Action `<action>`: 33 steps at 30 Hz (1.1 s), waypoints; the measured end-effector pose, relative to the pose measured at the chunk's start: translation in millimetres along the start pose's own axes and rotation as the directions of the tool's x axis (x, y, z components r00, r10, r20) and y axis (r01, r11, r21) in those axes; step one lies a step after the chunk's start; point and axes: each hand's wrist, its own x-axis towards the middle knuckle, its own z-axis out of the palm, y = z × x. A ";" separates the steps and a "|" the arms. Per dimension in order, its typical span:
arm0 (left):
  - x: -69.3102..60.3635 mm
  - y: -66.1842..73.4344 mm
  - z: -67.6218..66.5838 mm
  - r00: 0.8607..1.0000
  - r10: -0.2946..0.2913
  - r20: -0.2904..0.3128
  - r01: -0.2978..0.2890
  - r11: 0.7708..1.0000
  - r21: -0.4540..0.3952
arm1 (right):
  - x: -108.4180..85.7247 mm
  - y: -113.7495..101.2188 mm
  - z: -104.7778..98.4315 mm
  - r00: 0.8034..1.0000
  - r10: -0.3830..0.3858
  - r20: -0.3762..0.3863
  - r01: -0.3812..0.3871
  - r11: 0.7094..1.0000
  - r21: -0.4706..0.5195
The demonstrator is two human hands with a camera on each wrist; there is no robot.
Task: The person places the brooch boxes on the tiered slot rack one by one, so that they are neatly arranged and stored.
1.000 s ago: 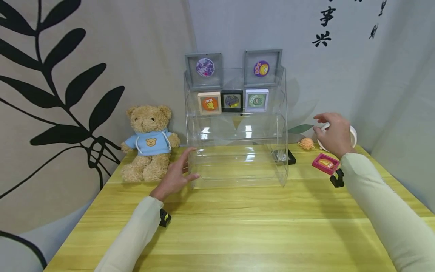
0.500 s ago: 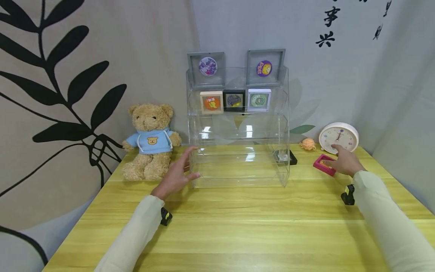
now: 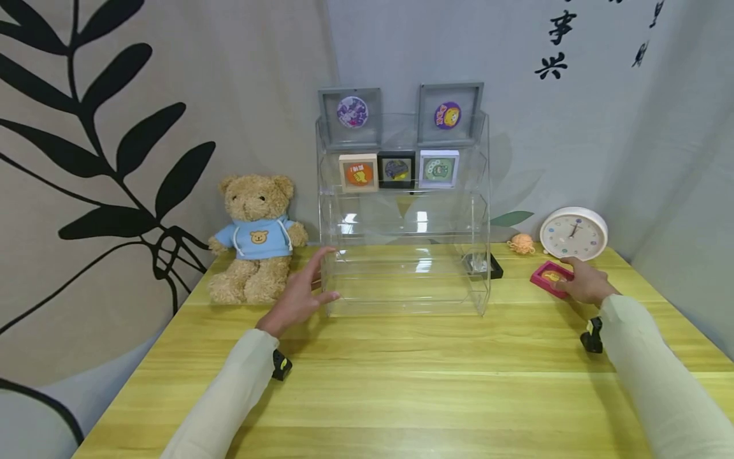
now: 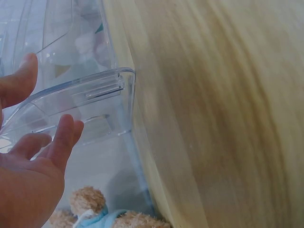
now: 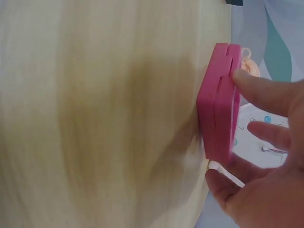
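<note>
My left hand (image 3: 295, 296) is at the left side of a clear acrylic tiered display stand (image 3: 404, 306), thumb and fingers spread about its edge. In the left wrist view those fingers lie loosely by the stand's side panel (image 4: 95, 88); whether they touch it is unclear. On the right, my right hand (image 3: 587, 282) holds a small pink display frame (image 3: 541, 278) with a yellow figure inside, its thumb on one edge and fingers at another. The right wrist view has the pink frame (image 5: 218, 104) from its side, with the thumb and fingertips against it.
Two grey frames (image 3: 421, 141) top the stand; below sit beige (image 3: 359, 187), black (image 3: 397, 185) and white (image 3: 439, 185) frames. A teddy bear (image 3: 260, 239) is left. Right are a black frame (image 3: 496, 268), orange yarn ball (image 3: 521, 243) and white clock (image 3: 573, 233).
My right hand has come down from in front of the clock to the pink frame and taken hold of it. The left hand stays at the stand.
</note>
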 end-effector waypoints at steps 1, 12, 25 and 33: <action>0.0 0.1 -0.3 1.000 0.003 -0.001 -0.003 1.000 -0.002 | -0.2 -0.7 0.0 1.000 -0.005 -0.018 0.005 1.000 0.003; 0.5 -1.7 0.6 1.000 0.013 -0.014 -0.012 1.000 0.028 | -1.4 -8.4 5.8 0.990 -0.027 -0.139 0.028 1.000 0.004; -1.4 0.3 1.5 1.000 -0.004 -0.009 0.004 1.000 0.028 | -10.5 -8.1 4.8 0.995 -0.042 -0.096 0.062 0.973 0.223; -1.8 0.8 0.2 1.000 -0.007 -0.015 0.008 0.999 0.043 | -14.1 -8.9 2.0 0.993 -0.093 -0.074 0.115 0.905 0.409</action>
